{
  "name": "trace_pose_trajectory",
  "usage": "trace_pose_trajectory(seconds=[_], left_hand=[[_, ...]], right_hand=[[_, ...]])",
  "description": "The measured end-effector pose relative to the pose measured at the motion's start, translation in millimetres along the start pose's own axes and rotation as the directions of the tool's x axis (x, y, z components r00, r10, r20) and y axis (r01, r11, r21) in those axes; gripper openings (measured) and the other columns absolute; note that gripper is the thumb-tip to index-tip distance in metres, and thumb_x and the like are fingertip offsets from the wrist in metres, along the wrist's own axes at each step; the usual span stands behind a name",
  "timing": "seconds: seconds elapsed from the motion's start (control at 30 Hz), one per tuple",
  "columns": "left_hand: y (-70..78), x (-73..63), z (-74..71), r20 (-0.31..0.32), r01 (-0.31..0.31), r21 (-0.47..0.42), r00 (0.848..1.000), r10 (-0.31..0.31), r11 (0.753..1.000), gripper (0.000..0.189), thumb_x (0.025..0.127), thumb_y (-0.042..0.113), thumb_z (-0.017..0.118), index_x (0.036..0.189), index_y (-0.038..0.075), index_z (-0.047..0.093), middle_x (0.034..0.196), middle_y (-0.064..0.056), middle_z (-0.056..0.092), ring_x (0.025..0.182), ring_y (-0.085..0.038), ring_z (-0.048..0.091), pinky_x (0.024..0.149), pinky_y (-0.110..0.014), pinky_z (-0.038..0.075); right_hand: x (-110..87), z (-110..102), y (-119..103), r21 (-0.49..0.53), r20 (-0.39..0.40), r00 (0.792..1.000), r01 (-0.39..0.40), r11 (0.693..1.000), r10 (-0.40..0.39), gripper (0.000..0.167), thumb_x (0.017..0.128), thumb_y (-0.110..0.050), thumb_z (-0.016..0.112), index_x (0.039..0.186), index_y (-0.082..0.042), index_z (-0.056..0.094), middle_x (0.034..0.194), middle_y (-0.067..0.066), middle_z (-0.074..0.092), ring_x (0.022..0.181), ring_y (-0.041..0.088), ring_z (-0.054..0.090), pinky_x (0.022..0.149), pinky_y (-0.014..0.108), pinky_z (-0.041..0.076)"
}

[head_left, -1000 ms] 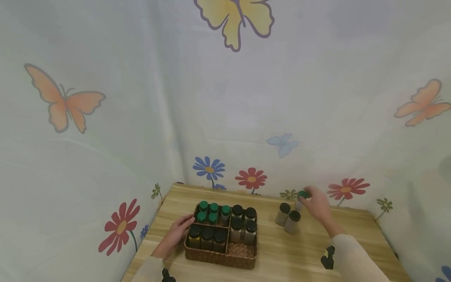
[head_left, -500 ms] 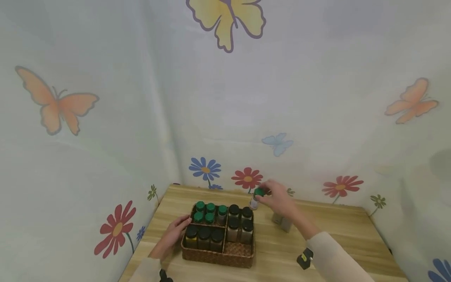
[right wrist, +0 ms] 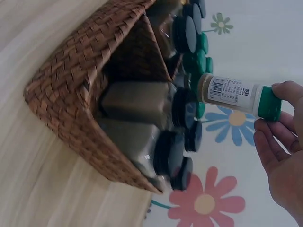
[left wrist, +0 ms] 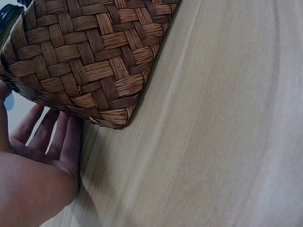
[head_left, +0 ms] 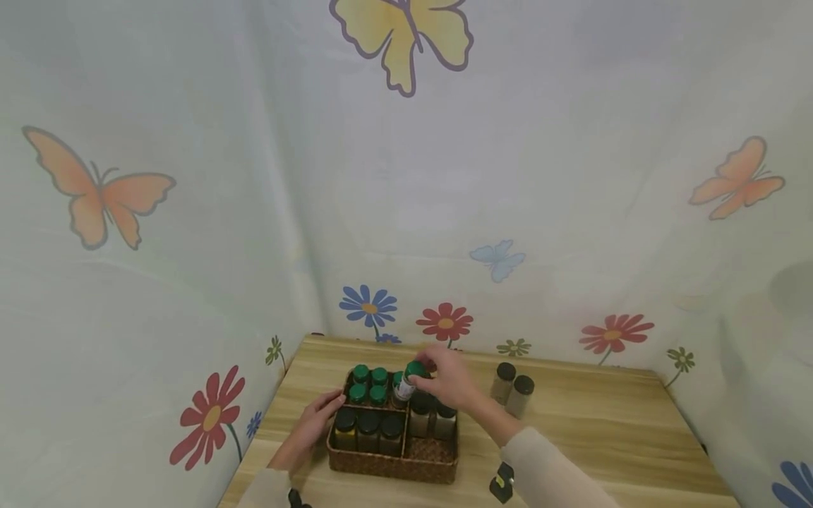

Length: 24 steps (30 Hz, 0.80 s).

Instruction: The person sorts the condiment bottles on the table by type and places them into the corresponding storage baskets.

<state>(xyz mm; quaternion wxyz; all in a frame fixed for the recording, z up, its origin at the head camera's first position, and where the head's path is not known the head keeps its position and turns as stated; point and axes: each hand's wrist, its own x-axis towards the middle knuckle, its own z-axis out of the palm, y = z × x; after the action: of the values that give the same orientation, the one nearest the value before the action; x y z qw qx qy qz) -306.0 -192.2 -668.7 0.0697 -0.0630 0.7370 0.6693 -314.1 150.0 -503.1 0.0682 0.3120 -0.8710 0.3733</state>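
My right hand [head_left: 452, 381] pinches a small spice jar [right wrist: 232, 92] by its green lid [right wrist: 270, 104]. The jar is clear with a white barcode label and brownish contents. It is over the back part of the woven basket [head_left: 390, 466], close to the green-lidded jars [head_left: 378, 394] in the back left compartment. In the right wrist view it lies across the picture, its base near the black lids. My left hand [head_left: 313, 421] rests at the basket's left side, and in the left wrist view its fairly straight fingers [left wrist: 45, 130] touch the woven wall.
Black-lidded jars [head_left: 368, 432] fill the front left compartment, and more black-lidded jars [head_left: 420, 416] stand at the right, behind a bare front right corner [head_left: 428, 449]. Two black-lidded jars [head_left: 521, 396] stand on the wooden table [head_left: 591, 416] to the right. A flowered curtain [head_left: 508, 176] rises behind.
My right hand has carried the green-lidded jar leftward from beside the two black-lidded jars to over the basket. The left hand stays at the basket's side; the view has shifted slightly.
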Motion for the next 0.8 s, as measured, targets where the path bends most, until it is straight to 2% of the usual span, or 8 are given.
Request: trace_pose_trajectory(seconds=[0.17,0.37,0.47,0.67,0.8], left_hand=[[0.8,0.3,0.0,-0.006,0.005,0.004,1.000,-0.005,1.000,0.085,0.095,0.063,0.070,0.156,0.005,0.051,0.159,-0.023,0.048,0.150,-0.046,0.039,0.118,-0.062,0.038],[0.1,0.4,-0.7,0.006,0.010,-0.003,1.000,-0.010,1.000,0.087,0.095,0.063,0.070,0.156,0.005,0.050,0.160,-0.023,0.047,0.151,-0.046,0.038,0.119,-0.063,0.037],[-0.1,-0.9,-1.0,0.007,0.017,0.005,1.000,-0.017,1.000,0.089,0.094,0.066,0.069,0.157,0.005,0.049,0.161,-0.023,0.046,0.151,-0.046,0.038,0.120,-0.064,0.035],[0.1,-1.9,-0.9,0.004,0.013,0.006,1.000,-0.013,1.000,0.091,0.093,0.067,0.069,0.157,0.005,0.049,0.161,-0.023,0.046,0.151,-0.046,0.038,0.120,-0.065,0.032],[0.3,-1.2,-0.2,0.001,0.008,0.001,1.000,-0.008,1.000,0.090,0.094,0.066,0.069,0.156,0.005,0.049,0.160,-0.023,0.047,0.150,-0.046,0.038,0.120,-0.064,0.034]], right_hand=[[3.9,22.2,5.4,-0.034,0.024,1.000,-0.011,0.999,0.012,0.028,0.096,-0.028,0.082,0.118,-0.012,0.074,0.102,-0.005,0.067,0.090,0.008,0.063,0.081,0.030,0.058],[-0.7,46.9,17.4,-0.033,0.035,0.999,-0.034,0.999,0.035,0.034,0.097,-0.023,0.081,0.124,-0.005,0.073,0.112,0.004,0.071,0.097,0.015,0.067,0.083,0.034,0.060],[-3.8,57.6,23.2,-0.040,0.033,0.999,-0.037,0.999,0.038,0.033,0.096,-0.020,0.082,0.124,-0.005,0.073,0.113,0.004,0.072,0.098,0.016,0.069,0.083,0.035,0.060],[-6.1,72.2,28.5,-0.090,0.037,0.999,-0.036,0.995,0.039,0.031,0.096,-0.019,0.082,0.122,-0.007,0.073,0.115,0.005,0.071,0.098,0.016,0.068,0.081,0.033,0.060],[-6.3,76.5,28.2,-0.126,0.052,0.997,-0.043,0.991,0.050,0.032,0.096,-0.020,0.082,0.124,-0.007,0.074,0.120,0.005,0.071,0.102,0.017,0.067,0.085,0.036,0.059]])
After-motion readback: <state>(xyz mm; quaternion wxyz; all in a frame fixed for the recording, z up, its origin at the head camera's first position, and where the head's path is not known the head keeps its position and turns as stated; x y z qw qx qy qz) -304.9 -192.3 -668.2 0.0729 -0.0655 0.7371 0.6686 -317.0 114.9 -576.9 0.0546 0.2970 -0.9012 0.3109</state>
